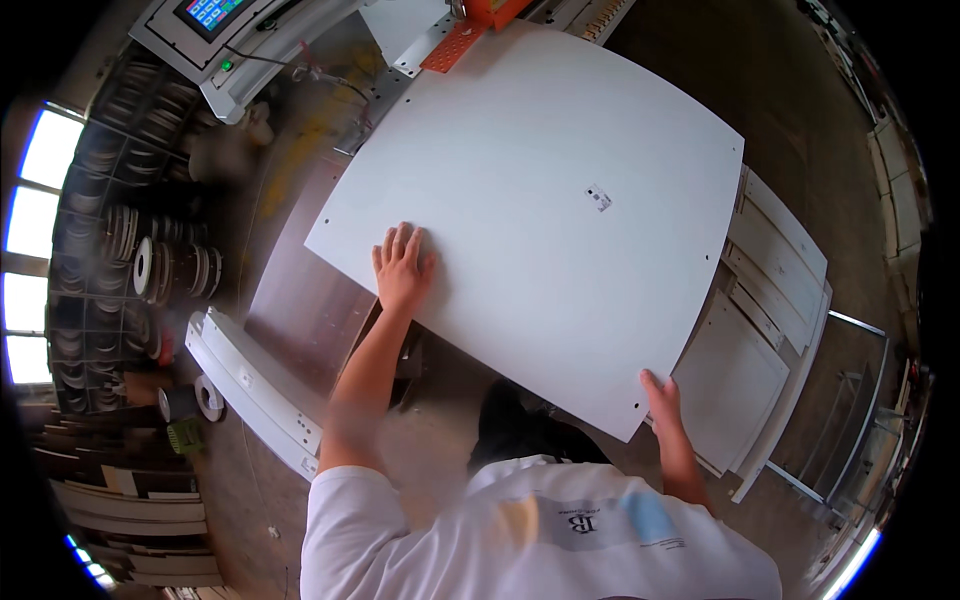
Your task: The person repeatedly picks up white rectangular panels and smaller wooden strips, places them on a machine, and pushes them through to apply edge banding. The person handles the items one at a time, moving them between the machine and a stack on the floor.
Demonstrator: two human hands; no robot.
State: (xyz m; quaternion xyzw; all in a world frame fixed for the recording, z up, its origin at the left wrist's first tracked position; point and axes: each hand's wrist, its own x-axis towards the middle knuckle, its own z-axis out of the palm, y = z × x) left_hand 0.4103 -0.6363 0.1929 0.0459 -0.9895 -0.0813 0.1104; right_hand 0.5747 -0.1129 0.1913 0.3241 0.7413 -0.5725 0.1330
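Note:
A large white panel (pixel 520 190) with small holes near its corners and a small printed label (pixel 598 197) spreads out in front of me. Its far edge reaches under an orange machine part (pixel 490 14). My left hand (pixel 402 268) lies flat on the panel close to its near left edge, fingers spread. At the near right corner, my right hand (pixel 661 398) grips the panel's edge, thumb on top and the other fingers hidden below.
A machine with a lit control screen (pixel 212 12) stands at the far left. Shelves of edge-banding rolls (pixel 180 268) line the left side. White boards (pixel 735 370) are stacked on the right, beside a metal frame cart (pixel 850 420). Narrow white panels (pixel 255 390) lie at the near left.

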